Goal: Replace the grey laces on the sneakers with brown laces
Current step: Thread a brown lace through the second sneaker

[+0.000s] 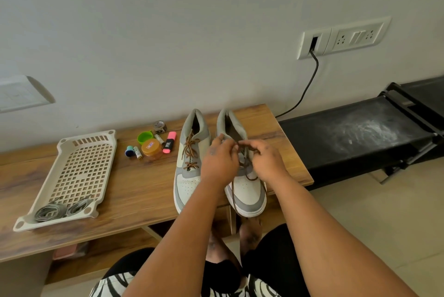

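Two sneakers side by side on counter [134,183], toes toward wearer. Left sneaker [189,164] fully laced in brown, loose bow near collar. Right sneaker [245,176] part-laced: brown lace [252,177] crossed over lower eyelets, one free end trailing off the toe side.

Left hand [219,161] over upper eyelets of right sneaker, fingers curled, pinching lace near the tongue. Right hand [265,161] just beside it, fingers curled round the other run of the lace. Exact eyelet under the fingers hidden.

Judged step: threading or tightening top eyelets of second shoe; task near its end.

Advice for this step:
- Even out both lace ends before last eyelet.
- Pull slack up from the toe crossings, one row at a time.
- Keep tongue flat and centred under the hands.
- Match crossing pattern and bow position of shoe to the left.

Surroundings, relative to hands:
- Far left: perforated plastic tray [79,167], grey laces [57,209] bundled at its near end, already off both shoes.
- Left, beyond laced shoe: pink highlighter [169,143], brown-lidded jar [151,149], green cap [144,137], tape roll [159,126], batteries [137,152].
- Right: black bench, dusty.

Obstructions: none between hands and eyelets. Right sneaker's toe overhanging counter edge; hard pull toward body could possibly tip it off.
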{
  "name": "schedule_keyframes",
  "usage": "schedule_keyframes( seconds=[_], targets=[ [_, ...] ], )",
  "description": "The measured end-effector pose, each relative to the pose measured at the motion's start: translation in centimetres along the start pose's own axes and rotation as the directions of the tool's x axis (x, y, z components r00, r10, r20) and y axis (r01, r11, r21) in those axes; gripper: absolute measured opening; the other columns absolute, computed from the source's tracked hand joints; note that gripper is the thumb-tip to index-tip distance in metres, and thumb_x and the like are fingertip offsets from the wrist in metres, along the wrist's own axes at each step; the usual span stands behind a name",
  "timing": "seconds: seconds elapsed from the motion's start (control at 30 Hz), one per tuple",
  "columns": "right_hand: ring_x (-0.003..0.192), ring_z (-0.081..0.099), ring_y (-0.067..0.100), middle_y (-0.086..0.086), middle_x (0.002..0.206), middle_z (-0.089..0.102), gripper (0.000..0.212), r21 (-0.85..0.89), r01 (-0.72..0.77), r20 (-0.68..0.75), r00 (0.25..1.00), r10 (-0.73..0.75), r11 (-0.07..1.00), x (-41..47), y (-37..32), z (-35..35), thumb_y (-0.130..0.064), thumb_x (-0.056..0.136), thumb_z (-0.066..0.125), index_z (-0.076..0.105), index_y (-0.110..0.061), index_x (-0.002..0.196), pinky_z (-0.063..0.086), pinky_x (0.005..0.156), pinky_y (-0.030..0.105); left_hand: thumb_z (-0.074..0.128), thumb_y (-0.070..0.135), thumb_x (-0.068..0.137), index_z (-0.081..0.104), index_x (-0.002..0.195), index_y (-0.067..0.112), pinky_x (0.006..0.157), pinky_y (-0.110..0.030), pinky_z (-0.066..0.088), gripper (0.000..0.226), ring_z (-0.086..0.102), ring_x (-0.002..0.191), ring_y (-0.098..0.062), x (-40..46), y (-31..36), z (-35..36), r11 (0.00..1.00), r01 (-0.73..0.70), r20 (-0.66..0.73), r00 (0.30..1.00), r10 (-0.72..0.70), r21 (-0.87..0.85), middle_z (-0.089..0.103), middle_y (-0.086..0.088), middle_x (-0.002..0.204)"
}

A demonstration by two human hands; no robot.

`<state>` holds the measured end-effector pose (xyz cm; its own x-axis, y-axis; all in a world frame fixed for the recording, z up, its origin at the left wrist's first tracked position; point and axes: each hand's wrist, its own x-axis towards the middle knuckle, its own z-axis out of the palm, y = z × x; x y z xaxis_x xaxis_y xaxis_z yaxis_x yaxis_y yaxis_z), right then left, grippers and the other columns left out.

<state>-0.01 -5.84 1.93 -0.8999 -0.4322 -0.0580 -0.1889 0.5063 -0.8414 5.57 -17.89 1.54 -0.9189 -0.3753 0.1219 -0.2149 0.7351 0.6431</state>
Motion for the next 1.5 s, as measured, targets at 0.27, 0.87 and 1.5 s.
schedule_keyframes(
  seconds=[0.27, 0.87, 1.5],
  targets=[
    [0.087, 0.056, -0.001, -0.002, 0.120, 0.064, 0.044, 0.297, -0.138, -0.030, 0.988, 0.153, 0.945, 0.0, -0.1, 0.0, 0.000, 0.098, 0.041, 0.066, -0.025, 0.124, 0.046, 0.071, 0.012, 0.051, 0.032, 0.101, 0.064, 0.099, 0.026, 0.073, -0.027, 0.047, 0.014, 0.057, 0.082, -0.012, 0.6, 0.1, -3.4, 0.849, 0.106, -0.045, 0.988, -0.150, -0.517, 0.059, 0.003, 0.093],
    [0.119, 0.055, 0.010, -0.007, 0.127, 0.063, 0.049, 0.255, -0.091, -0.041, 0.994, 0.104, 0.963, 0.4, 0.4, -0.8, 0.002, 0.095, 0.042, 0.070, -0.033, 0.114, 0.046, 0.104, 0.031, 0.063, 0.035, 0.094, 0.071, 0.088, 0.021, 0.106, -0.032, 0.027, 0.017, 0.024, 0.142, -0.017, 0.5, -0.3, -1.4, 0.949, 0.035, 0.075, 0.997, -0.012, -0.314, 0.031, 0.008, 0.154],
    [0.087, 0.065, 0.015, 0.003, 0.093, 0.072, 0.020, 0.039, -0.569, 0.387, 0.767, 0.513, 0.822, -3.6, 3.7, -3.0, -0.023, 0.083, 0.078, 0.067, -0.010, 0.095, 0.055, 0.073, 0.030, 0.059, 0.041, 0.095, 0.047, 0.103, 0.017, 0.081, -0.033, 0.051, 0.028, 0.056, 0.092, -0.017, -9.5, -0.4, 4.3, 0.831, 0.422, -0.049, 0.882, -0.469, -0.364, 0.056, -0.005, 0.108]
  ],
)
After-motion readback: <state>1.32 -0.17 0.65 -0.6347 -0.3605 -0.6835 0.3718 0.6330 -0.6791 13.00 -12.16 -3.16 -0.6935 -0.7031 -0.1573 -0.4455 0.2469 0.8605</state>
